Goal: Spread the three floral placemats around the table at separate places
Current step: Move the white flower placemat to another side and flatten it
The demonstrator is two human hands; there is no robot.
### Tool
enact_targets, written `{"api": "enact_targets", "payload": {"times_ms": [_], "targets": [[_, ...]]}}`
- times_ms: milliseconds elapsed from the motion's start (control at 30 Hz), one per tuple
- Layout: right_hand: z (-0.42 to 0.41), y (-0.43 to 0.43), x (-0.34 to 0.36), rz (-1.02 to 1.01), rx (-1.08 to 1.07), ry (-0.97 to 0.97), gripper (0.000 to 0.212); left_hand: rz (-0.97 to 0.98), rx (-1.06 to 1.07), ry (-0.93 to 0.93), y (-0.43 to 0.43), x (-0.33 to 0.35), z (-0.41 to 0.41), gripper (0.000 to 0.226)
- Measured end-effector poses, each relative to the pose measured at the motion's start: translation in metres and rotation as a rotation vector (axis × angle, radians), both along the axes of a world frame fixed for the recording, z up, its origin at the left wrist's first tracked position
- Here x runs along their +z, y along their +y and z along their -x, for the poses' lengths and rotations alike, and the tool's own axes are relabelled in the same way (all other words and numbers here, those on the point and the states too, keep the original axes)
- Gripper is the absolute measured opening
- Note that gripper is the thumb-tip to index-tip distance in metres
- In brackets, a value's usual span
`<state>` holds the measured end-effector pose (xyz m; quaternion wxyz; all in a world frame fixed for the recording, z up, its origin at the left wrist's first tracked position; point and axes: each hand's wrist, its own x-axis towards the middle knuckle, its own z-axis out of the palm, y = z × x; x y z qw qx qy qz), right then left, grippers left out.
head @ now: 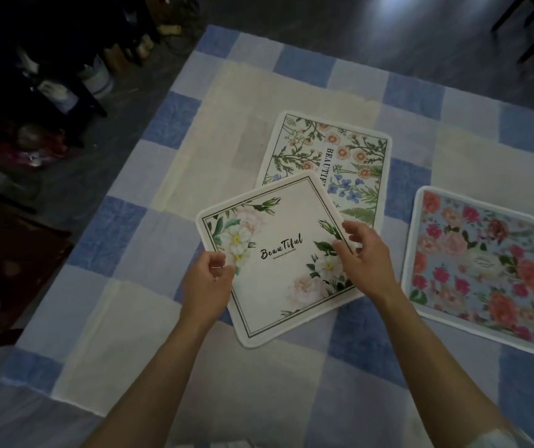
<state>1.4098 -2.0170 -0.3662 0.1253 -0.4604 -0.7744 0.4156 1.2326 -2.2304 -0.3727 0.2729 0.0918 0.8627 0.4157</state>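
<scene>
The left hand (209,279) pinches the left edge of the white placemat (278,253), fingers curled shut on it; the right hand (361,253) rests on its right edge, fingers loosely spread. This mat sits turned, corners pointing near and far, overlapping the daisy placemat (343,156) behind it. The pink-rose placemat (479,266) lies apart to the right. All sit on a blue-and-cream checked tablecloth (149,227) in a dim room.
</scene>
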Motion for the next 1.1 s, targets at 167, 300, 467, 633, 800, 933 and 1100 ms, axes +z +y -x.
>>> {"api": "enact_targets", "payload": {"times_ms": [167, 300, 467, 633, 800, 933, 1100], "targets": [[-0.001, 0.008, -0.016, 0.007, 0.029, -0.089, 0.042, 0.089, 0.031, 0.084, 0.001, -0.008, -0.006, 0.021], [-0.002, 0.009, -0.023, -0.013, 0.058, -0.153, 0.041, 0.158, -0.035, 0.176, 0.003, -0.017, -0.005, 0.022], [0.004, 0.007, -0.026, -0.026, 0.068, -0.180, 0.044, 0.204, -0.026, 0.185, 0.007, -0.019, -0.008, 0.024], [0.008, 0.013, -0.027, -0.101, 0.038, -0.249, 0.049, 0.220, 0.029, 0.126, 0.008, -0.017, -0.004, 0.026], [0.009, 0.020, -0.031, -0.084, 0.056, -0.276, 0.046, 0.212, 0.054, 0.093, 0.011, -0.018, -0.002, 0.030], [0.010, 0.023, -0.032, -0.104, 0.066, -0.268, 0.042, 0.181, 0.080, 0.129, 0.013, -0.020, -0.001, 0.026], [0.012, 0.029, -0.028, -0.102, -0.020, -0.220, 0.039, 0.153, 0.104, 0.200, 0.010, -0.018, 0.003, 0.023]]}}
